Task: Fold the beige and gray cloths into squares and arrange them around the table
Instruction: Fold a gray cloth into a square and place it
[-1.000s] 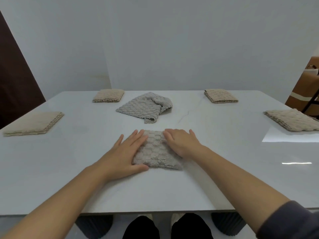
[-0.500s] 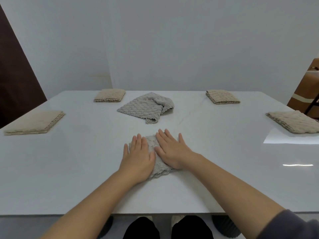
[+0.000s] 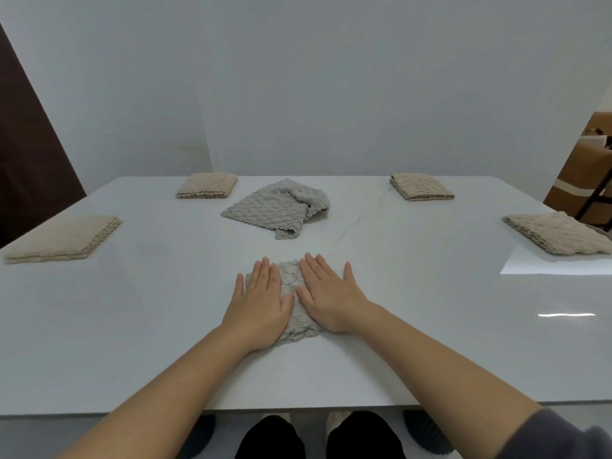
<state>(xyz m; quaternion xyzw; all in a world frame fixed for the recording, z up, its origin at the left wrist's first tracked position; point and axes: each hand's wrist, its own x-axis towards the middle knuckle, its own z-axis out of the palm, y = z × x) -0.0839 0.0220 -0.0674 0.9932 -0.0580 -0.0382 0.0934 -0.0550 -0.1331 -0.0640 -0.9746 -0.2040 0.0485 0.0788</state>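
A folded gray cloth (image 3: 292, 283) lies near the front middle of the white table (image 3: 132, 326). My left hand (image 3: 260, 304) presses flat on its left half and my right hand (image 3: 328, 298) presses flat on its right half, fingers straight. Most of the cloth is hidden under my palms. A second gray cloth (image 3: 276, 208) lies loosely rumpled, unfolded, farther back in the middle. Several folded beige cloths sit around the table: far left (image 3: 207, 185), left edge (image 3: 63, 239), far right (image 3: 421, 187), right edge (image 3: 559, 237).
A white wall stands right behind the table's far edge. A dark brown door panel (image 3: 29, 167) is at the left. A brown box or furniture piece (image 3: 583, 170) stands at the right. My knees show under the front edge.
Both hands slid inward over the gray cloth, from its outer edges to lying side by side on top, and the view shifted slightly.
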